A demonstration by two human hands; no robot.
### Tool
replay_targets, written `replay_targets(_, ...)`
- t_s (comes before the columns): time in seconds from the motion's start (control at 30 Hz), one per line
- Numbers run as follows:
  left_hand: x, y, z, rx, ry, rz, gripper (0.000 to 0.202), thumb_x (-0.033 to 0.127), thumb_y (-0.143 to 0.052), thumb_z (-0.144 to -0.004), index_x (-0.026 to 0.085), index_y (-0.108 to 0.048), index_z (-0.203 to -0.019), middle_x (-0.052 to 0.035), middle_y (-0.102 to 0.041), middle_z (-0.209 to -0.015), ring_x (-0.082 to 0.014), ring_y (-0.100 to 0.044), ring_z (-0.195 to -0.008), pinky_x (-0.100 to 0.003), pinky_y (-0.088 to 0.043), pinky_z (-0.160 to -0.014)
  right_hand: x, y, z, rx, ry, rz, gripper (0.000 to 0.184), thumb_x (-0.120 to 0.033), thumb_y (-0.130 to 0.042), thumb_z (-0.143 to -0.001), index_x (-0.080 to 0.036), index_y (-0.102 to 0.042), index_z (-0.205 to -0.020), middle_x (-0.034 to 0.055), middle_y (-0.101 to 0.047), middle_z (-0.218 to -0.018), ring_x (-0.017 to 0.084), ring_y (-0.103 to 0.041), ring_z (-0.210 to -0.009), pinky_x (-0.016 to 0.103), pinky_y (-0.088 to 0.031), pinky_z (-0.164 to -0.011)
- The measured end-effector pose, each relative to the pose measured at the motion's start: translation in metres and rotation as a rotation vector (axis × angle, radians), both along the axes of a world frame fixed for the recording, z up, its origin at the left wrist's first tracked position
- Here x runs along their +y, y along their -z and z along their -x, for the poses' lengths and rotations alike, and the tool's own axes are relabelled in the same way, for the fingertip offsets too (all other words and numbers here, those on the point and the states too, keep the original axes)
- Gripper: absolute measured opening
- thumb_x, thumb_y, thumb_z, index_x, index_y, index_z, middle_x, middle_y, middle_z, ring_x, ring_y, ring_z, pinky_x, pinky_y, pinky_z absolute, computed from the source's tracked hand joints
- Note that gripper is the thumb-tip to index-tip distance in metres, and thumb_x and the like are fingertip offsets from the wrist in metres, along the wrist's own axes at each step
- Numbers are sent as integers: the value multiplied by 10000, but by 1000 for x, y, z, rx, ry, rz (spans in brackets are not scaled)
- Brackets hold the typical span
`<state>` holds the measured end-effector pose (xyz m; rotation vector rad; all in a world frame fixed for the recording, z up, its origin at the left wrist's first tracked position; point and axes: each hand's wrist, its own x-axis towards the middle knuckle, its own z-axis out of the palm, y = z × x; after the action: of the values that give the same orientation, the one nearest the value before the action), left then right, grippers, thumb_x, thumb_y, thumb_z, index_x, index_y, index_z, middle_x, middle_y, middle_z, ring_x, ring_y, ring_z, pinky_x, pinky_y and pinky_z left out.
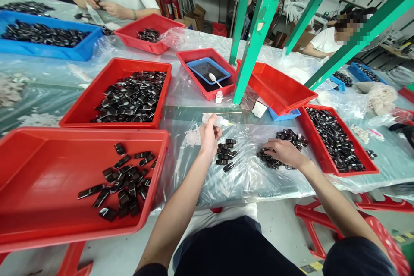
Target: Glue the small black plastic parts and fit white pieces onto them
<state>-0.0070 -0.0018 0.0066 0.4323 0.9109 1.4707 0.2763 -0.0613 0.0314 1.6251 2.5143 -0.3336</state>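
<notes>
My left hand [210, 138] is closed round a small clear squeeze bottle [211, 119] with a yellow tip, held on its side with the tip to the right. Just below and right of it, several glossy black plastic pieces [223, 155] lie in short rows on the plastic-covered table. My right hand [283, 152] rests at a loose pile of the same black pieces [293, 136], with its fingers bent down and the fingertips closed at a piece on the pile's left side. The hand partly hides that piece.
Red trays of black pieces stand at left [129, 127] and right [375, 170]. White scraps [193, 136] lie beside my left hand. Behind are a thin stick [223, 113], a small white bottle [219, 96] and green posts [258, 30]. Co-workers sit across the table.
</notes>
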Motion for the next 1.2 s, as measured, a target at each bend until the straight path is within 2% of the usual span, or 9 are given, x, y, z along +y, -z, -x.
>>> replay_targets(0.13, -1, 0, 0, 4, 3, -8, 549, 588, -868, -697, 186, -500, -633, 57, -399, -520, -42, -345, -450, -209, -260, -411, 4, -1, 5, 95, 77, -51, 192, -329, -570, -1022, -240, -721, -1102, 56, -787, -926, 221, -742, -833, 291, -465, -704)
replay_targets(0.27, -1, 0, -1, 6, 7, -18, 564, 597, -860, -717, 188, -484, -623, 60, -373, -521, -39, -314, -450, -203, -249, -404, 11, -1, 7, 141, 182, -34, 152, -286, -590, -964, -238, -661, -1090, 9, -747, -728, 212, -711, -666, 288, -415, -646)
replay_targets(0.43, -1, 2, -1, -3, 13, -31, 565, 586, -875, -693, 182, -486, -628, 67, -351, -535, -30, -276, -461, -185, -241, -405, 22, 13, 6, 230, 177, -144, 259, -271, -465, -1025, -211, -592, -1243, 102, -801, -1122, 260, -771, -919, 313, -476, -732)
replay_targets(0.5, -1, 3, -1, -1, 26, -42, 561, 597, -869, -695, 179, -499, -638, 69, -346, -540, -31, -267, -462, -184, -229, -400, 27, 18, 9, 230, 159, -173, 321, -231, -407, -1041, -186, -574, -1312, 124, -788, -1191, 271, -768, -1003, 321, -495, -779)
replay_targets(0.57, -1, 3, -1, -4, 33, -46, 563, 606, -868, -694, 179, -504, -643, 73, -335, -539, -31, -258, -458, -186, -219, -394, 32, 21, 16, 208, 156, -175, 341, -213, -387, -1052, -174, -594, -1320, 129, -786, -1205, 267, -764, -1031, 318, -498, -806)
replay_targets(0.73, 0, 2, -1, 2, 32, -17, 563, 614, -863, -702, 177, -511, -650, 76, -346, -529, -32, -275, -444, -184, -222, -388, 43, 19, 42, 83, 266, -134, 324, -379, -467, -1086, -201, -720, -1180, 105, -817, -1088, 250, -770, -1008, 287, -472, -768)
replay_targets(0.87, 0, 1, -1, 6, 15, 0, 553, 594, -864, -704, 169, -516, -642, 64, -385, -534, -28, -301, -454, -172, -241, -403, 52, 23, 55, -16, 324, -118, 350, -401, -484, -1079, -209, -762, -1171, 103, -824, -1062, 250, -772, -1030, 281, -470, -789)
replay_targets(1.07, 0, 4, -1, 0, 15, -15, 506, 557, -862, -705, 166, -542, -670, 64, -390, -541, -32, -306, -458, -173, -239, -410, 57, 25, 49, 48, 341, -102, 492, -576, -453, -1086, -206, -741, -1236, 126, -817, -1088, 270, -765, -1076, 288, -481, -823)
replay_targets(1.2, 0, 4, -1, -6, 22, -18, 536, 577, -873, -680, 168, -526, -660, 71, -359, -539, -30, -289, -453, -181, -221, -410, 47, 16, 33, 95, 274, -90, 375, -482, -487, -1090, -197, -703, -1200, 112, -804, -1116, 259, -759, -1044, 285, -484, -810)
